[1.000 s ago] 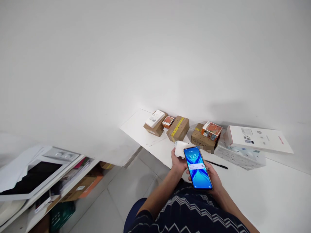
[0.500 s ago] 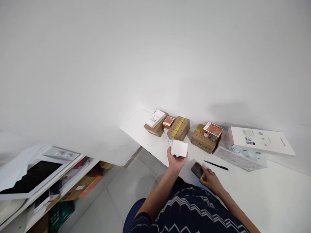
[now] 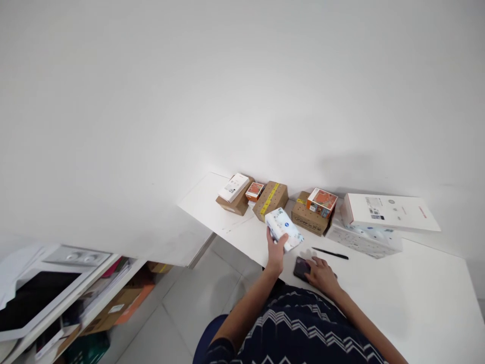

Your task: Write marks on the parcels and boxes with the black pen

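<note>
My left hand (image 3: 276,251) grips a small white box with a blue pattern (image 3: 283,228), held above the white table (image 3: 397,288) near its front edge. My right hand (image 3: 319,271) rests on a dark phone (image 3: 301,268) that lies flat on the table, its fingers curled over the phone's right part. A black pen (image 3: 330,253) lies just beyond the right hand. My striped dark top fills the bottom of the view.
Along the wall stand several brown cartons (image 3: 270,199) topped with small white and orange boxes (image 3: 321,201), and a flat white box (image 3: 390,212) on a patterned one (image 3: 364,238). At the left is a shelf (image 3: 76,308) with books and a white device.
The lit phone went from my right hand down onto the table, screen now dark. My left hand turned the small box, showing its patterned face.
</note>
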Motion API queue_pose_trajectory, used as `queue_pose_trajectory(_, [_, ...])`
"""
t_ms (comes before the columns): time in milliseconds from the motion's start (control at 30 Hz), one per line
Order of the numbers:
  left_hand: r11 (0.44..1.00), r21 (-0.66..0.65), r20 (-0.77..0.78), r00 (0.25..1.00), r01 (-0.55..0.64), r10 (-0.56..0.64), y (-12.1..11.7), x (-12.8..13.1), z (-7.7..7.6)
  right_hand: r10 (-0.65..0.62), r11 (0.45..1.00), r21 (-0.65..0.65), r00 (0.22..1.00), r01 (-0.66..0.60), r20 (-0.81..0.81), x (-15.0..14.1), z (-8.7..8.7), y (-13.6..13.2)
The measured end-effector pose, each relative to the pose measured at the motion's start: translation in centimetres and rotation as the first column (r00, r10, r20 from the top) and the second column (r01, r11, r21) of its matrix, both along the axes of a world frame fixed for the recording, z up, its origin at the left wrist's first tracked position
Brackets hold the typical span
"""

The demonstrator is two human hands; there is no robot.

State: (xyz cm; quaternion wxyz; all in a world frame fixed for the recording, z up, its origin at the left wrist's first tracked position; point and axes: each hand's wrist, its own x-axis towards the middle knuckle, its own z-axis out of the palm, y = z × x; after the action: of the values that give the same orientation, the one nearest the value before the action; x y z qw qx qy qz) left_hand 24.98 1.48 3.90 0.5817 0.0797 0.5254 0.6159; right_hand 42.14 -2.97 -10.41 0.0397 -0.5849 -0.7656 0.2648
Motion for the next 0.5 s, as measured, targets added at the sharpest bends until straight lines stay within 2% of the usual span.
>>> queue_pose_trajectory(100, [0.986,0.164,-0.071,0.997,0.012,-0.001,1.3,0.4,1.1,-0.032,0.999,-0.023,0.998,0.03,-0.048,0.0,0.1,0.5])
queue_pose_trajectory(167, [0.948,0.298,-0.203,0.978,0.111,-0.05,2.9,0.7,2.5,-0.043,0.998,-0.04,0.996,0.04,-0.081,0.2,0.2,0.4])
queue_pose_trajectory(200, [0.919,0.342,-0.306,0.948,0.198,-0.09,4.0,0.9,3.2,-0.047,0.998,-0.05,0.994,0.043,-0.096,0.2,0.3,0.3])
queue_pose_trajectory(300, [0.829,0.338,-0.507,0.828,0.446,-0.239,7.6,2.4,5.4,-0.047,0.996,-0.078,0.989,0.036,-0.14,0.4,0.6,-0.3])
queue_pose_trajectory(400, [0.791,0.316,-0.584,0.765,0.524,-0.273,11.2,5.0,6.6,-0.047,0.996,-0.086,0.983,0.032,-0.178,0.6,1.0,-0.7])
queue_pose_trajectory(500, [0.726,0.345,-0.664,0.701,0.595,-0.26,13.7,7.6,6.9,-0.083,0.995,-0.075,0.977,0.069,-0.197,0.7,1.2,-0.7])
